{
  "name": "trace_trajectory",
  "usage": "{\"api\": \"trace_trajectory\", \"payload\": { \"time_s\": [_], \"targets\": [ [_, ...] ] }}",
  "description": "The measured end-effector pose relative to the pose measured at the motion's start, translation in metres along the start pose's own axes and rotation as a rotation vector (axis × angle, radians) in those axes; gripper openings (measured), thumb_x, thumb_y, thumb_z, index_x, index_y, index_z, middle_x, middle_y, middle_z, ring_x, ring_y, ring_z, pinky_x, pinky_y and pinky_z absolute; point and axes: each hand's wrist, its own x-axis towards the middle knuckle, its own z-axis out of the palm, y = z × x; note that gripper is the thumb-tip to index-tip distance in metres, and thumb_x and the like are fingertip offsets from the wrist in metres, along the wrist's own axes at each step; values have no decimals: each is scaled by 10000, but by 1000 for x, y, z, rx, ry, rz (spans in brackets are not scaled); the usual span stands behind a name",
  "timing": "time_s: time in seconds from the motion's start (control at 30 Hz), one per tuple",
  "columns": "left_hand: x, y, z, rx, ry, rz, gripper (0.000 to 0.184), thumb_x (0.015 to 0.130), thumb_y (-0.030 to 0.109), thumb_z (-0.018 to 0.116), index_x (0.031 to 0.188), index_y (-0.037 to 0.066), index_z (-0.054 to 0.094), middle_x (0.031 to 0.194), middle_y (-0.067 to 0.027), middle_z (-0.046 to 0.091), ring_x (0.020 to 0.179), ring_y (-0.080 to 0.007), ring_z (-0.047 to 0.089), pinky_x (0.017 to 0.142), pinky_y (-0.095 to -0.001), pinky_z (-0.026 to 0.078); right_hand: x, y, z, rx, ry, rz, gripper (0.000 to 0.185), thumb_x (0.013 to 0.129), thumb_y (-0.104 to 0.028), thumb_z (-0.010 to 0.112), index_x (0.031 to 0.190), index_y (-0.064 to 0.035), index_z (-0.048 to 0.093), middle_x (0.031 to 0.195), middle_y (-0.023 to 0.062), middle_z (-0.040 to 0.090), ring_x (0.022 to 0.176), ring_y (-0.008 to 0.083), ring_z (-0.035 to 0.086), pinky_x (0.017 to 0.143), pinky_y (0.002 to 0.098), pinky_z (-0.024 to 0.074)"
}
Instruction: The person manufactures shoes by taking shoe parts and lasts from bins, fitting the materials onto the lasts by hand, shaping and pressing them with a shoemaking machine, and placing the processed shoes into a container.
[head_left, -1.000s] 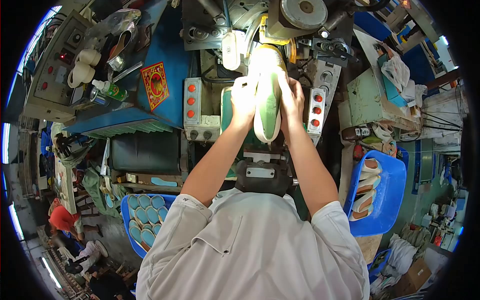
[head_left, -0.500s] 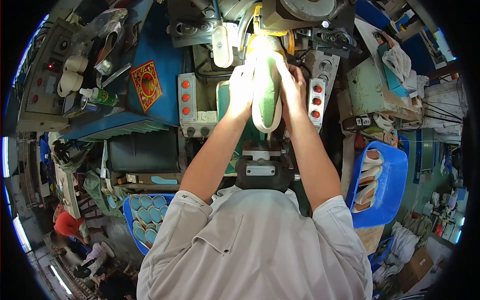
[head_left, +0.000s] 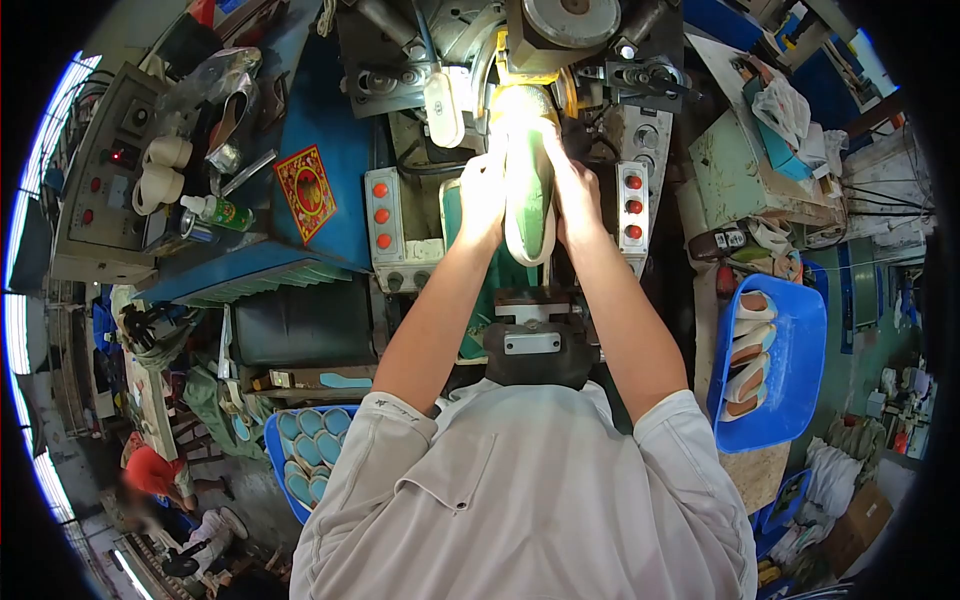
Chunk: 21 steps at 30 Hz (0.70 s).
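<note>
A shoe (head_left: 531,215) with a green underside and cream edges is held lengthwise under the bright lamp light, its far end at the machine (head_left: 527,66). My left hand (head_left: 482,197) grips its left side, and my right hand (head_left: 578,198) is closed along the right side. Glare washes out the far part of the shoe and some of my fingers. Below the shoe's near end is a dark metal block (head_left: 531,343) with a light plate. Button panels (head_left: 382,216) with red buttons flank my hands, the other panel (head_left: 633,207) being on the right.
A blue bin (head_left: 808,370) at the right holds several shoes. To the left, another blue bin (head_left: 277,445) contains light-blue rounded pieces. Shoes (head_left: 160,180) and a green bottle (head_left: 222,212) stand on the left-hand machine. A person in red (head_left: 150,468) is at the lower left.
The whole view has shifted slightly as the camera moved. Both hands stay on the shoe, which appears a little more upright in view, its far end still at the machine.
</note>
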Motion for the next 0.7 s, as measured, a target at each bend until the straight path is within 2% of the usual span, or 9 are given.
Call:
{"api": "trace_trajectory", "payload": {
  "time_s": [0.07, 0.2, 0.3, 0.43, 0.47, 0.5, 0.57, 0.6, 0.7],
  "targets": [
    [-7, 3, 1, -52, 57, -83, 258, 1061, 244, 681, 1117, -8, 688, 912, -56, 717, 797, -106, 667, 704, -281, 559, -5, 1, 2, 32, -7, 4, 644, 874, -548, 853, 1019, 52, 667, 953, 105, 691, 823, 185, 651, 753, 350, 548],
    [0, -17, -11, 218, 151, 127, 279, 1048, 253, 713, 1120, -10, 656, 873, -47, 693, 752, -89, 635, 682, -265, 533, 23, 39, -4, -24, 69, -91, 605, 909, -564, 815, 950, 24, 679, 894, 85, 693, 781, 155, 615, 737, 332, 518],
    [-2, -2, -10, 461, 153, 93, 277, 1054, 244, 699, 1140, -6, 614, 883, -47, 673, 763, -99, 620, 692, -269, 525, 14, 33, 0, -148, 125, -156, 648, 938, -605, 762, 925, 39, 701, 880, 92, 695, 797, 157, 588, 768, 335, 497],
    [-2, -6, -9, 635, 357, 566, 313, 988, 191, 778, 1179, 18, 599, 991, -56, 652, 812, -127, 591, 778, -299, 525, 13, 33, 1, -253, 126, -71, 747, 973, -694, 650, 983, 52, 698, 913, 149, 691, 860, 222, 607, 832, 374, 502],
    [-21, 28, 8, 749, 318, 678, 310, 942, 98, 804, 1176, 13, 619, 1063, -79, 653, 903, -161, 633, 868, -322, 539, 11, 32, 2, -217, 118, -38, 745, 974, -692, 649, 1004, 51, 703, 933, 150, 694, 872, 222, 612, 841, 373, 505],
    [-29, 51, 18, 719, 130, 726, 288, 966, 80, 760, 1217, 3, 642, 1132, -133, 693, 1062, -232, 682, 980, -364, 545, 10, 31, 4, -182, 107, -4, 745, 976, -691, 648, 1024, 50, 708, 952, 150, 698, 885, 222, 617, 850, 371, 508],
    [-19, 66, 24, 890, -20, 974, 343, 987, 54, 717, 1313, -19, 639, 1306, -232, 682, 1240, -350, 671, 1084, -420, 517, 4, 25, 8, -171, 111, -12, 742, 978, -681, 655, 1061, 55, 712, 972, 148, 704, 900, 218, 627, 858, 363, 510],
    [-11, 66, 25, 888, -98, 957, 467, 1004, 57, 687, 1447, -34, 572, 1455, -296, 599, 1348, -422, 606, 1136, -440, 484, 2, 25, 9, -169, 112, -13, 742, 978, -676, 659, 1080, 57, 713, 982, 147, 707, 908, 217, 632, 861, 359, 511],
    [7, 63, 20, 967, -196, 891, 522, 1012, 84, 680, 1495, -44, 529, 1491, -312, 566, 1376, -423, 585, 1150, -413, 475, 16, 41, 3, -126, 77, -19, 729, 985, -647, 673, 1116, 69, 712, 996, 141, 713, 927, 204, 641, 858, 346, 510]
  ]
}}
